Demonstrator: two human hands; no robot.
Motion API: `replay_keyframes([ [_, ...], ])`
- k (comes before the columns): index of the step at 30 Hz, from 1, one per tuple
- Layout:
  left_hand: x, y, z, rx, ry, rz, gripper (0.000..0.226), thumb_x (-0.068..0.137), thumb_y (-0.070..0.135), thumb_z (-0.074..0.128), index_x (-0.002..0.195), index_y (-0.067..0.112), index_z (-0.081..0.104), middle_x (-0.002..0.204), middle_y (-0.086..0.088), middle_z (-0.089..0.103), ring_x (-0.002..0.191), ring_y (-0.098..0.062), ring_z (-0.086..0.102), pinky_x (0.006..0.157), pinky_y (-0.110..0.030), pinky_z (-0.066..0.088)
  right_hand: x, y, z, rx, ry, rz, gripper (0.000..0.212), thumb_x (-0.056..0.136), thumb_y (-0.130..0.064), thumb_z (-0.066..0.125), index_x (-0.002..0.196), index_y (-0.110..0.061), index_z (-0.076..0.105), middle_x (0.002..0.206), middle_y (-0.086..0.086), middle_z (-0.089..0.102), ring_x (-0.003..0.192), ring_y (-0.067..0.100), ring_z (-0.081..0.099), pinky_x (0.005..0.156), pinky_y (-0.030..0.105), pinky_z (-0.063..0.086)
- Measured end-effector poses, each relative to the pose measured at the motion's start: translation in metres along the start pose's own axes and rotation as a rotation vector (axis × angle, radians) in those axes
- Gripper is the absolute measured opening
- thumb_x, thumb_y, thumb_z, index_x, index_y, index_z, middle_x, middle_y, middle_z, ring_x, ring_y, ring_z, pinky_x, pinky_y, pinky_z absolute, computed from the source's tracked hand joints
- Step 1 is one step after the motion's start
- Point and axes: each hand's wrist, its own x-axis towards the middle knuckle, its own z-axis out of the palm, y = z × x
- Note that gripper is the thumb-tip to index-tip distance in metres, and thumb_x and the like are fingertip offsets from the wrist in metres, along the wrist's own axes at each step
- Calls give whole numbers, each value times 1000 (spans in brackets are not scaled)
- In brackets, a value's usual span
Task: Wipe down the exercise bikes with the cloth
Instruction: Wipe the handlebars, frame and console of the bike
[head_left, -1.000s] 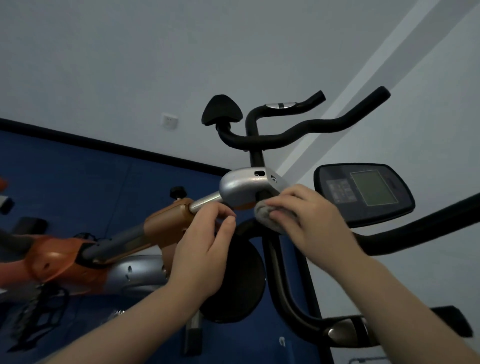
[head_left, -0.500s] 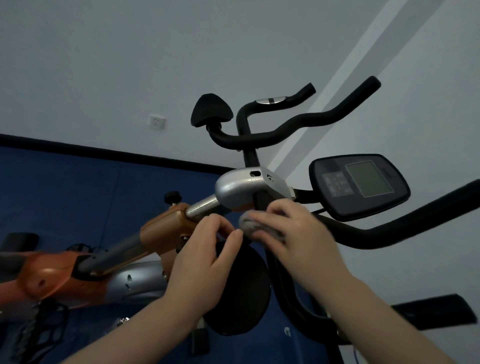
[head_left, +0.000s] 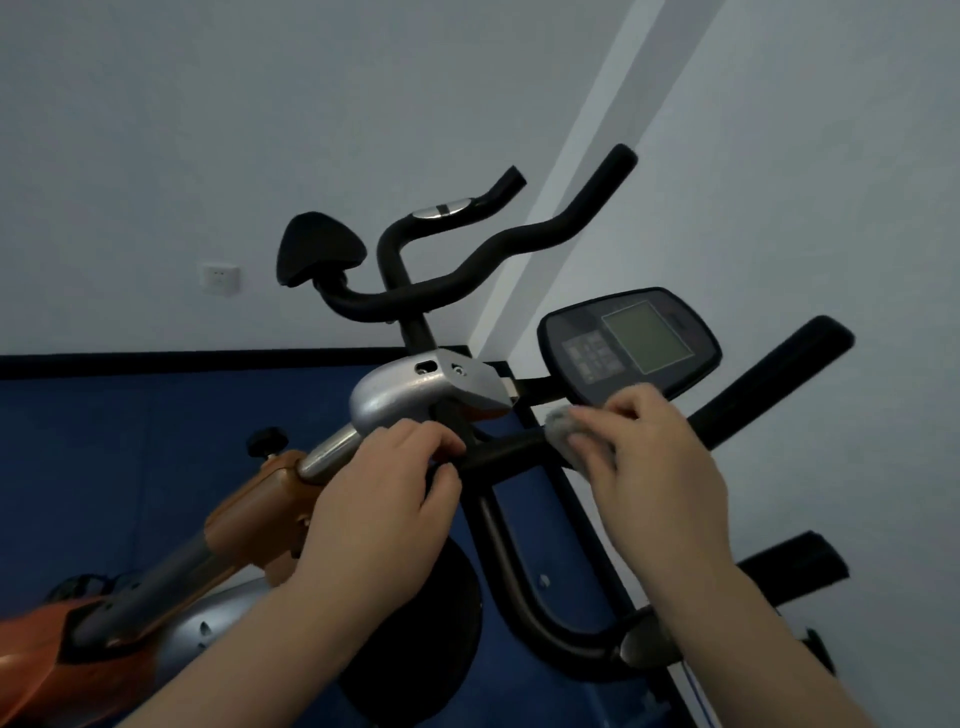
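Right hand (head_left: 660, 457) clenched around a grey cloth (head_left: 563, 428), pressing it onto the black handlebar (head_left: 511, 449) just below the console (head_left: 631, 345). Only a small wad of cloth shows at the fingertips; the rest is buried in the palm.

Left hand (head_left: 379, 499) wrapped on the bar where it meets the silver stem cover (head_left: 410, 395), fingers curled over, thumb underneath. Looks like a steadying hold, not a wiping one.

Step in hand, by judgement: wiping the crossbar outward toward the right grip (head_left: 779, 379).

To do it well:
- Wrap the cloth right round the tube so the underside gets cleaned too, not just the top face.
- Pull in one long stroke toward the bar end, rather than scrubbing on the spot.
- Keep the left hand braced so the bars do not swing under pressure.
- Unfold more cloth; a tight wad gives little contact and soils fast.
- Console sits touching-close above the knuckles. Go lightly there, as the screen and buttons will not want hard pressure.

The lower loop of the bar (head_left: 519, 587) and the far bike's handlebar (head_left: 467, 270) appear not yet reached, so much seems left.
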Motion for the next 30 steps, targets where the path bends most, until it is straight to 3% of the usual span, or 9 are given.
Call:
replay_keyframes([
  [3,8,2,4,98,-48,23,13,90,33,46,101,35,54,94,18,52,94,-5,46,75,-27,42,4,-39,16,42,-14,-67,19,88,-34,60,106,-34,68,97,-8,48,84,12,49,61,27,41],
  [6,5,-3,3,126,-85,45,15,89,37,44,102,39,51,95,21,49,91,-3,44,69,-19,33,-19,-40,19,50,-146,-134,30,90,-31,59,119,-31,64,102,-2,53,86,19,53,63,37,50],
  [12,12,6,5,192,-110,93,32,89,41,38,117,35,53,105,19,53,94,-4,44,76,-22,39,5,31,-25,-99,99,175,21,89,-33,56,101,-22,69,94,-8,50,80,7,46,63,24,42],
  [14,18,13,7,187,-125,108,30,91,40,40,118,35,52,107,19,52,97,-3,43,80,-23,41,10,6,-11,-27,47,142,21,92,-34,52,105,-26,66,94,-15,44,81,0,42,68,16,41],
  [17,25,22,13,193,-147,139,29,92,39,42,119,36,50,109,19,50,98,-2,40,79,-21,37,-11,-12,7,16,-69,-26,26,94,-32,54,119,-30,61,105,-8,48,89,7,47,71,31,50],
  [19,27,25,16,187,-155,147,31,91,40,41,121,37,49,109,21,49,98,-1,39,81,-21,37,-19,10,-8,1,-88,37,28,93,-35,52,120,-32,60,103,-9,48,87,5,47,71,35,51],
  [23,29,31,22,151,-142,130,32,92,37,43,123,35,50,111,20,50,101,-3,41,85,-25,41,-9,40,-34,-173,3,77,19,88,-19,65,105,-25,70,93,-3,50,82,14,48,59,31,48],
  [27,27,38,28,192,-123,141,31,91,32,47,122,32,52,113,14,53,104,-8,44,86,-29,44,3,-2,-3,40,-9,111,8,89,-32,61,95,-26,59,88,-13,46,77,2,45,60,21,40],
  [30,27,36,27,156,-132,148,31,91,29,47,121,32,54,113,15,54,105,-6,42,87,-28,42,-14,8,1,45,-81,-33,22,93,-29,58,114,-28,59,98,-8,45,86,6,43,64,27,42],
])
